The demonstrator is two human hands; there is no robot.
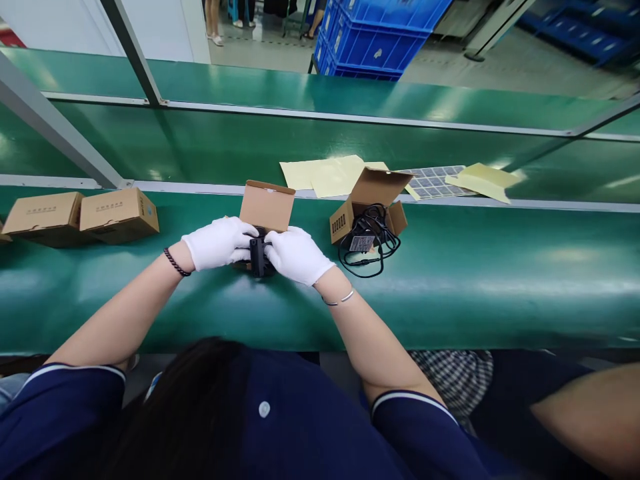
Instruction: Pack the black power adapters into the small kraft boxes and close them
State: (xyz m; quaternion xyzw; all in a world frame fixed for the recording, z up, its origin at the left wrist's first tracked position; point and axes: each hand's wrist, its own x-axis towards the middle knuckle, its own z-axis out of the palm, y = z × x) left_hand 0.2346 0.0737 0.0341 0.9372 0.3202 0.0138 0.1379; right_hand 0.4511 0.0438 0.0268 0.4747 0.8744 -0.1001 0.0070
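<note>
— White-gloved left hand [219, 242], right hand [299, 256]: how set?
— Both closed on one black device [258, 257] from either side, at an open carton [267, 207], presumably to steady it
— Beyond?
— Second carton [376, 187], rightward, cable bundle [379, 221] at its mouth, likely parked within reach; closed boxes [117, 213], far left

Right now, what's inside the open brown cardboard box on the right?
A coiled black cable and a black block with a pale label show at its mouth, the cable spilling onto the shiny green work surface. Whatever lies deeper in the box is covered.
</note>
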